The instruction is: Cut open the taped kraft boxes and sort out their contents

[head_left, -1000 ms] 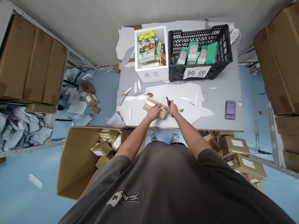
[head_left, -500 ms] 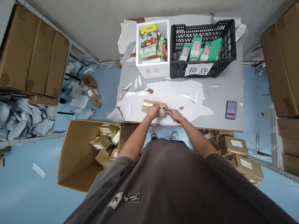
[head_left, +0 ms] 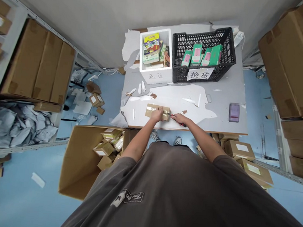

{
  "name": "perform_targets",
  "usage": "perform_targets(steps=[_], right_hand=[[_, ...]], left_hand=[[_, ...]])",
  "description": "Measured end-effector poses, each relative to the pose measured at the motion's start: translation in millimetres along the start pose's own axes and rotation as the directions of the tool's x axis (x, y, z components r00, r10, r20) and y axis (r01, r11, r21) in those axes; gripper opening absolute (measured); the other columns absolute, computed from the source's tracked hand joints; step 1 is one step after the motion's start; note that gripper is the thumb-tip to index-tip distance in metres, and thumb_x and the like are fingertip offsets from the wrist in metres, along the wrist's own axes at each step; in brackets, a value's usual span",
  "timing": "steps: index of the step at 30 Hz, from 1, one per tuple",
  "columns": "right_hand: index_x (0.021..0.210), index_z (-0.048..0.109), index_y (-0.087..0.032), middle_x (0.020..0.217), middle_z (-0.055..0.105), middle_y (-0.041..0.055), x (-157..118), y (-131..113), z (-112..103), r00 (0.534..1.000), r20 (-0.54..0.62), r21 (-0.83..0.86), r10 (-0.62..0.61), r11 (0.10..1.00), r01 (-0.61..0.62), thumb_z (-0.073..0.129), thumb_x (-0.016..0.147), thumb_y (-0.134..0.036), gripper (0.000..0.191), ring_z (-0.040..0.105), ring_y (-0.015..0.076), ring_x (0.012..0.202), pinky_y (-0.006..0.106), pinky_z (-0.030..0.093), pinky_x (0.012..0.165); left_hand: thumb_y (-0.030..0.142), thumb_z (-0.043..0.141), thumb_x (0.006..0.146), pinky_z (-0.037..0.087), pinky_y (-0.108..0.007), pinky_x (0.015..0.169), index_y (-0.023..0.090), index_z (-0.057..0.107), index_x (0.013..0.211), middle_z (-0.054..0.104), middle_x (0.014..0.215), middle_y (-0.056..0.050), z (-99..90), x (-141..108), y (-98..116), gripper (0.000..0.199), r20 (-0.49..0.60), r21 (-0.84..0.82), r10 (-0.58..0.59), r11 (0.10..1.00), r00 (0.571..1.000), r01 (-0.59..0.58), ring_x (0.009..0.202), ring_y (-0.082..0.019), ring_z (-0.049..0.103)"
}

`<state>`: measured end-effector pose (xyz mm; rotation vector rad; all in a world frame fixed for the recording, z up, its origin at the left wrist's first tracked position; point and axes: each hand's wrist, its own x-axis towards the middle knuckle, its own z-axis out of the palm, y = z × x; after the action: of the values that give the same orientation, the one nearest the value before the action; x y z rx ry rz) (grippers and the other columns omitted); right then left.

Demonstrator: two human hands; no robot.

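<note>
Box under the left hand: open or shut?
Shut, it seems: the box lies flat, tape on top, no flap raised. The left hand hides part.

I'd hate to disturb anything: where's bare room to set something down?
Free: between the black crate and the phone, and between the phone and the right hand. Crowded: the far side with crate and white bin, the left with white scraps, and around the small box under the left hand.
</note>
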<state>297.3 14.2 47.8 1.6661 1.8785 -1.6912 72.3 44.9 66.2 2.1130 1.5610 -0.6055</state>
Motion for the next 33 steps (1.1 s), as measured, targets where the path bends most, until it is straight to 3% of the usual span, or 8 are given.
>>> perform_targets(steps=[6,10,14,17,20,22,25,33], right_hand=[[0.104,0.067,-0.018,0.065,0.07,-0.0008,-11.2,3.9,13.0,1.0,-0.015,0.095,0.008,0.995,-0.007,0.045,0.117,-0.046,0.038,0.063,0.015,0.047,0.023,0.051,0.059],[0.103,0.067,-0.02,0.068,0.071,-0.0002,-26.7,1.8,34.9,0.999,-0.031,0.096,-0.005,0.995,0.008,0.047,0.116,-0.044,0.034,0.066,0.0163,0.053,0.023,0.052,0.061],[0.111,0.067,-0.021,0.071,0.074,0.001,-42.1,1.7,43.5,0.994,-0.087,0.09,0.071,0.994,-0.063,0.045,0.117,-0.051,0.038,0.069,0.0183,0.058,0.025,0.055,0.066],[0.117,0.069,-0.021,0.081,0.077,0.0041,-51.3,1.8,37.4,0.977,-0.178,0.047,0.121,0.992,-0.114,0.042,0.117,-0.052,0.041,0.074,0.021,0.069,0.026,0.055,0.072],[0.123,0.071,-0.023,0.107,0.082,0.0091,-57.2,-1.0,28.5,0.944,-0.303,-0.049,0.131,0.987,-0.152,0.038,0.118,-0.054,0.046,0.078,0.0257,0.099,0.027,0.054,0.082],[0.132,0.072,-0.027,0.124,0.081,0.0091,-58.1,-4.6,24.3,0.931,-0.337,-0.101,0.14,0.978,-0.184,0.033,0.119,-0.054,0.049,0.075,0.0281,0.116,0.029,0.053,0.088],[0.142,0.07,-0.033,0.134,0.078,0.0068,-54.6,-11.3,22.0,0.935,-0.324,-0.158,0.147,0.965,-0.207,0.031,0.119,-0.053,0.05,0.071,0.0291,0.126,0.031,0.051,0.095],[0.148,0.063,-0.03,0.133,0.075,0.0086,-38.0,-16.8,21.3,0.949,-0.312,-0.372,0.051,0.912,-0.171,0.044,0.117,-0.052,0.042,0.07,0.0258,0.121,0.03,0.048,0.099]], left_hand=[[0.03,0.099,0.076,0.057,-0.039,0.105,0.017,0.038,0.165,0.064,0.15,-0.027,-2.7,-0.1,0.6,0.109,0.005,-0.005,0.004,1.0,1.0,-0.004,0.129,-0.039,0.073],[0.03,0.098,0.075,0.056,-0.037,0.107,0.019,0.047,0.158,0.06,0.157,-0.025,-2.3,-4.4,-3.6,0.097,-0.018,-0.029,0.065,0.997,0.998,-0.066,0.139,-0.038,0.067],[0.042,0.076,0.1,0.051,-0.036,0.117,0.026,0.053,0.156,0.062,0.159,-0.014,-5.3,-7.7,-17.2,0.063,-0.132,-0.139,0.14,0.978,0.981,-0.158,0.147,-0.029,0.059],[0.041,0.072,0.102,0.039,-0.045,0.129,0.03,0.048,0.166,0.05,0.173,-0.01,-8.1,-0.5,-27.2,0.069,-0.173,-0.131,0.113,0.982,0.978,-0.137,0.164,-0.032,0.038],[0.049,0.078,0.096,0.028,-0.052,0.135,0.033,0.045,0.169,0.038,0.181,-0.005,-7.8,12.7,-32.7,0.082,-0.114,-0.129,0.082,0.987,0.99,-0.097,0.171,-0.038,0.018],[0.054,0.078,0.095,0.025,-0.051,0.136,0.033,0.046,0.169,0.039,0.18,-0.004,-6.0,20.0,-34.6,0.083,-0.095,-0.132,0.073,0.988,0.993,-0.085,0.171,-0.038,0.018],[0.058,0.075,0.095,0.023,-0.049,0.137,0.035,0.048,0.168,0.046,0.176,-0.003,-1.3,23.6,-36.2,0.08,-0.13,-0.118,0.093,0.987,0.987,-0.108,0.17,-0.036,0.022],[0.053,0.062,0.105,0.015,-0.059,0.139,0.026,0.045,0.17,0.046,0.175,-0.013,40.5,14.9,-36.3,0.072,-0.306,-0.12,0.14,0.976,0.942,-0.184,0.171,-0.038,0.021]])
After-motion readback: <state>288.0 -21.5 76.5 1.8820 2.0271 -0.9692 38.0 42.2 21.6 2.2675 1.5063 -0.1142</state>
